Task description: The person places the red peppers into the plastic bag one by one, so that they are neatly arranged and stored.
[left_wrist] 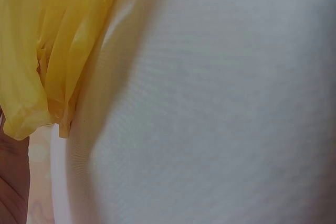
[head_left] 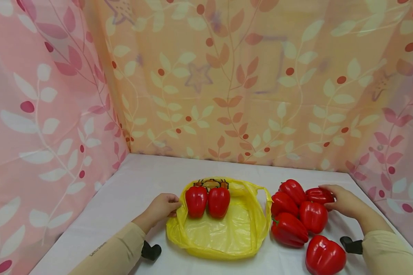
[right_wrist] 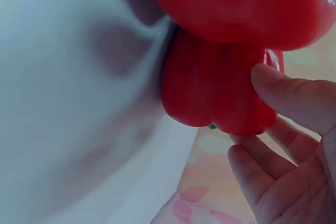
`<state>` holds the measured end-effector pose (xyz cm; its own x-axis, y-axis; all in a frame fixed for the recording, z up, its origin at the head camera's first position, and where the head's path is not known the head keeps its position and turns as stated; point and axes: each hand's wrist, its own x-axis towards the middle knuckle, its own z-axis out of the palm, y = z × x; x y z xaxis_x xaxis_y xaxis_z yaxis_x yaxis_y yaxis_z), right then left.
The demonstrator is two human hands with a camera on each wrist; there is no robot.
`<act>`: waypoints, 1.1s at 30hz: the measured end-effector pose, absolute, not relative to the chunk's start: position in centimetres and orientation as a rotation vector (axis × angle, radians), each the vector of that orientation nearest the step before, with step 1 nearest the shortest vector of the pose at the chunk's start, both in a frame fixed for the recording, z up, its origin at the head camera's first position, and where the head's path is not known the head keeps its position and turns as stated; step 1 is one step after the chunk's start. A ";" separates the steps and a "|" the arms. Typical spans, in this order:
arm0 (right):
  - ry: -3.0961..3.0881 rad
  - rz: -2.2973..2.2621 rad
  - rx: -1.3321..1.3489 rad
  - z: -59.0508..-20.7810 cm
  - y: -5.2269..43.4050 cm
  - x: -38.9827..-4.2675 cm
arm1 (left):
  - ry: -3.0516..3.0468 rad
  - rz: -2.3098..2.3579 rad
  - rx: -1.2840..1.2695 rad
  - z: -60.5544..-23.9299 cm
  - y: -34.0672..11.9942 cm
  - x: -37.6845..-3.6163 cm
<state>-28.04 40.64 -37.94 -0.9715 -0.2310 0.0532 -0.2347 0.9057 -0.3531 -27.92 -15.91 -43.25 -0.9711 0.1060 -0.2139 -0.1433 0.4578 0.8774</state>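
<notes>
A yellow plastic bag (head_left: 223, 248) lies spread with its mouth open, and two red bell peppers (head_left: 218, 202) sit side by side inside it toward the back left. My left hand (head_left: 161, 209) pinches the bag's left edge; in the left wrist view the gathered yellow plastic (left_wrist: 68, 40) hides most of the fingers. On the right, my right hand (head_left: 345, 202) grips a red bell pepper (head_left: 319, 195) at the back of a group of several. In the right wrist view, the thumb and fingers are around this pepper (right_wrist: 215, 87), behind a nearer one (right_wrist: 241, 3).
More red bell peppers (head_left: 289, 230) lie close together right of the bag, one (head_left: 325, 255) nearest the front. White cloth (head_left: 151, 168) covers the table. Patterned curtains (head_left: 227, 84) stand behind and at both sides. Black wrist mounts (head_left: 151, 251) show at both sleeves.
</notes>
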 end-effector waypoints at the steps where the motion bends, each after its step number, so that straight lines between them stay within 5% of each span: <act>1: -3.057 0.565 0.369 -37.9 40.7 -28.0 | 2.472 1.522 -0.031 -43.3 -15.9 -27.9; 33: -3.065 0.627 0.388 -38.5 41.6 -27.6 | 2.465 1.534 -0.035 -43.4 -15.9 -28.0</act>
<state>-27.59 41.61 -38.48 -0.9696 -0.2414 0.0388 -0.2373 0.8906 -0.3879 -27.96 -15.90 -43.38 -0.9715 0.1048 -0.2128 -0.1447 0.4491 0.8817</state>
